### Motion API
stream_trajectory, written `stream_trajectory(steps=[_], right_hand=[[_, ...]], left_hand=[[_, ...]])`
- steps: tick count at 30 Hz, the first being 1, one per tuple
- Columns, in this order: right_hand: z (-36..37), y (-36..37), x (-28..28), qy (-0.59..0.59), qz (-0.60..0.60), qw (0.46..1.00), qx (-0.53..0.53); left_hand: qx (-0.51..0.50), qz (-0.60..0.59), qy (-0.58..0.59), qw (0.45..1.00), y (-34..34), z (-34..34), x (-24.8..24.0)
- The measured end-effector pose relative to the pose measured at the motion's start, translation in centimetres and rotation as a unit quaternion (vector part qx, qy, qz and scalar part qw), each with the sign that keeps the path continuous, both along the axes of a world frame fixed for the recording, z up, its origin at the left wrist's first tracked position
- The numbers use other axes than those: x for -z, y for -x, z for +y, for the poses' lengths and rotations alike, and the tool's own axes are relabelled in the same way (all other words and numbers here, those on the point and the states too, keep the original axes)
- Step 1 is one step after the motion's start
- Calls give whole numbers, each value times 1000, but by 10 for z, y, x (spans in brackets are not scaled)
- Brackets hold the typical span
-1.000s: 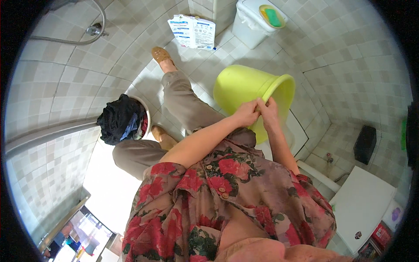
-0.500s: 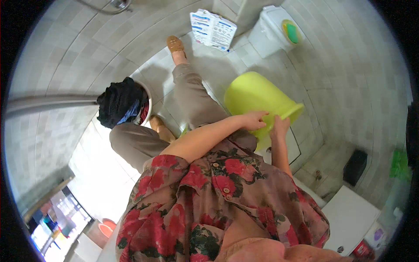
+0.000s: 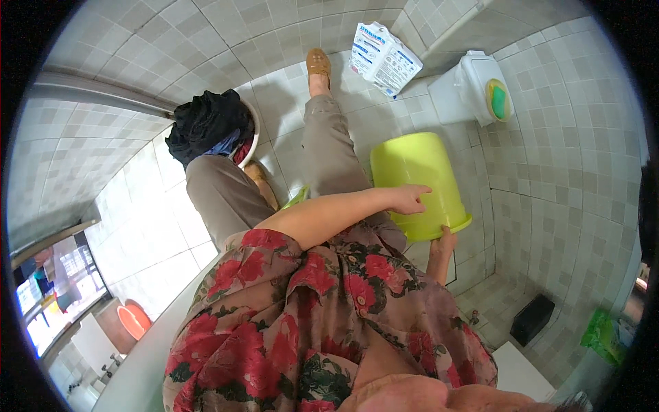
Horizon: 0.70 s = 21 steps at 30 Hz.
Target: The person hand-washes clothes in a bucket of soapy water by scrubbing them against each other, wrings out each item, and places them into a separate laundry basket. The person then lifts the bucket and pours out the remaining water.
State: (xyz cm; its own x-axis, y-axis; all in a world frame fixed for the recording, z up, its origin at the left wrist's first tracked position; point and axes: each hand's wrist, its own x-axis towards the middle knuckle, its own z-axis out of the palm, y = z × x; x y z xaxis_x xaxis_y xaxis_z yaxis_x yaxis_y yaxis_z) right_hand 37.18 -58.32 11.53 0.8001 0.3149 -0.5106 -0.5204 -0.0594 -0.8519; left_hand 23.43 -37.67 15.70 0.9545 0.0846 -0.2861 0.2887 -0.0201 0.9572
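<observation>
A lime-green plastic bucket (image 3: 415, 172) is tipped over above the tiled floor, its outer wall facing me and its rim low at the right. My left hand (image 3: 408, 199) reaches across my body and presses on the bucket's side near the rim, fingers curled. At the rim's lower edge, my right hand (image 3: 445, 244) grips from beneath. My legs in tan trousers (image 3: 329, 147) and brown shoes stand just left of the bucket. The bucket's inside is hidden.
A white basin piled with dark clothes (image 3: 206, 127) sits left of my legs. A blue-and-white bag (image 3: 383, 56) and a white lidded container (image 3: 470, 86) with a green pad stand at the far wall. A black object (image 3: 532, 319) lies lower right; an orange tub (image 3: 130, 319) lower left.
The bucket has been turned from open-side-up to tipped over, so its outer wall now shows. My left hand slid onto its side; my right hand stays at the rim.
</observation>
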Motion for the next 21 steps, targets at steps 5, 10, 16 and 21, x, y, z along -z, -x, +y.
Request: stream_trajectory(steps=[5,10,16,21], right_hand=[[-5,-12,2,1,-3,1000,-21],[-8,-19,18,-38,-22,998,-40],[-19,-16,23,-46,27,998,14],[-14,-19,24,-59,44,997,21]], left_hand=[[-20,6,30,999,2,9,-7],[-19,23,17,999,3,10,6],[-19,24,9,999,4,7,5],[-27,15,-55,998,5,7,9]])
